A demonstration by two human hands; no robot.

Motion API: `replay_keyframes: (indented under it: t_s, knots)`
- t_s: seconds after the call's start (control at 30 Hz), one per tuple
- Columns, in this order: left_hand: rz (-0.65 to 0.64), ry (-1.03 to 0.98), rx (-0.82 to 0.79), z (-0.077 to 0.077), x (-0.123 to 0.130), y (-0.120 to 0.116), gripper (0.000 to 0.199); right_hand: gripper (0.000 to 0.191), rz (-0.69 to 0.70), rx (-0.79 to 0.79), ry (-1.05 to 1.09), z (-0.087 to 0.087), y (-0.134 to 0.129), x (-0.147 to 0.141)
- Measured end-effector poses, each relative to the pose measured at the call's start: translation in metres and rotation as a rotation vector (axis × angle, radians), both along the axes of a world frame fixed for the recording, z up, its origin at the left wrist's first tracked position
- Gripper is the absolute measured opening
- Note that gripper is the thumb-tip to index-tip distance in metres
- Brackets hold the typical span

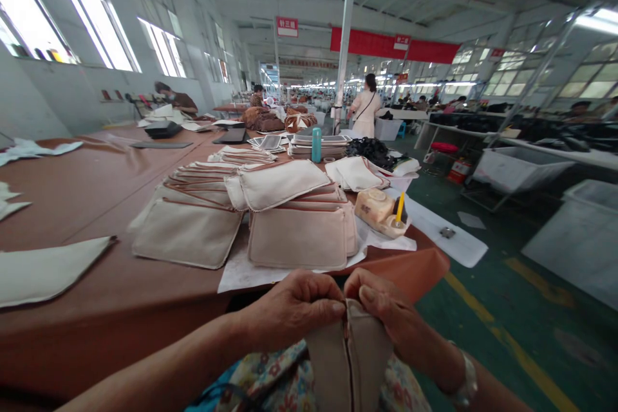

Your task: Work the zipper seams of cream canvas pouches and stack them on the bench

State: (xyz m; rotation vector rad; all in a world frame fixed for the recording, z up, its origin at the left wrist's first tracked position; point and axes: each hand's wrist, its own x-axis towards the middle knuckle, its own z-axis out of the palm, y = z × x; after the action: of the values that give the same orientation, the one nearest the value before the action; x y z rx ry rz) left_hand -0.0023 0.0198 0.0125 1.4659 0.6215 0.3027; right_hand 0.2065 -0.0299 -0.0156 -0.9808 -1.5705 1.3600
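Note:
Over my lap I hold a beige leather piece (369, 351) with a dark slit or seam running down its middle. My left hand (302, 306) pinches its top edge to the left of the slit. On the other side my right hand (383, 306) grips the same edge, thumb and fingers pressed together. The two sets of fingertips almost meet at the top of the slit. Just beyond my hands, on the table, lie a stack of beige panels (297, 238) with brown edges and a second fanned stack (188, 232) to its left.
A brown-covered table (111, 193) stretches ahead and left. At its right corner sit a plastic container (374, 206) and a yellow-handled tool (400, 206). A turquoise bottle (316, 145) stands behind the stacks. White bins (521, 167) are on the right; a person (365, 106) stands farther back.

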Motion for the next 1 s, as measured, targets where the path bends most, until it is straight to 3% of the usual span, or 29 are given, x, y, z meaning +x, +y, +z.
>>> replay_keyframes:
  t_s: [0.2, 0.37, 0.47, 0.57, 0.73, 0.87, 1.0]
  knots:
    - [-0.012, 0.183, 0.463, 0.017, 0.003, -0.003, 0.032, 0.028, 0.006, -0.025, -0.11, 0.011, 0.002, -0.003]
    - [-0.066, 0.243, 0.654, 0.019, 0.004, -0.005, 0.034, 0.019, -0.081, -0.069, -0.146, 0.008, 0.001, -0.003]
    - [-0.059, 0.266, 0.689, 0.018, 0.003, -0.005, 0.034, 0.016, -0.134, -0.081, -0.118, 0.007, -0.002, -0.005]
    - [-0.038, 0.269, 0.548, 0.014, 0.001, -0.005, 0.033, 0.012, -0.157, -0.082, -0.003, 0.006, -0.006, -0.007]
    - [0.061, 0.117, 0.102, 0.005, -0.002, -0.007, 0.037, 0.007, -0.039, -0.043, 0.166, 0.002, -0.012, -0.003]
    - [0.135, 0.005, -0.121, 0.002, 0.002, -0.009, 0.063, 0.008, 0.003, 0.14, 0.113, 0.002, -0.015, 0.001]
    - [0.077, -0.012, -0.213, -0.001, 0.006, -0.008, 0.058, 0.009, -0.003, 0.423, -0.055, 0.0, -0.014, 0.004]
